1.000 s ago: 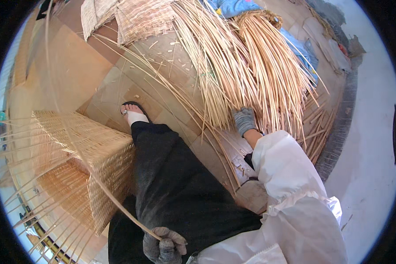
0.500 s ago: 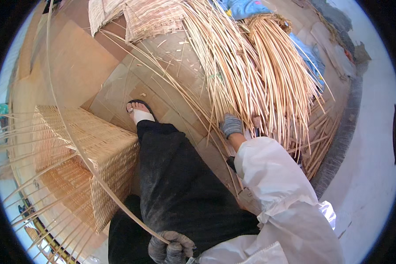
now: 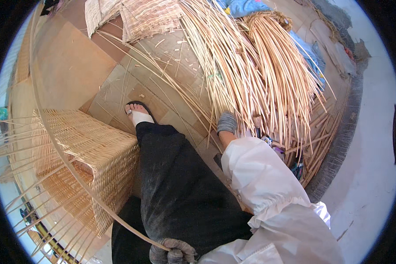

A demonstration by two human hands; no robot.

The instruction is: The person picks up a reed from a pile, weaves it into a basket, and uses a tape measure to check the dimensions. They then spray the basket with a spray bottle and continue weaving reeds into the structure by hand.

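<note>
My left hand (image 3: pixel 173 252), in a grey glove, is closed round one end of a long, thin cane (image 3: pixel 81 181) at the lower edge. The cane bows up along the left side, passing in front of a woven wicker basket (image 3: pixel 116 152). That basket lies on its side, with several loose stakes fanning out to the left. My right hand (image 3: pixel 227 123), also gloved in grey, is at the near ends of a big heap of pale canes (image 3: pixel 233 75). Its fingers look curled and pressed together; whatever they hold is hidden.
Woven wicker panels (image 3: pixel 149 20) lie at the far side. A tied cane bundle (image 3: pixel 277 66) rests on blue cloth (image 3: pixel 310 53). My sandalled foot (image 3: pixel 139 112) stands on the cardboard-covered floor, among scattered offcuts. Short canes (image 3: pixel 323 141) lie by the wall (image 3: pixel 369 167) at right.
My right hand and sleeve have shifted slightly left along the near ends of the canes. The upper part of the held cane has swung left; my left hand still grips it.
</note>
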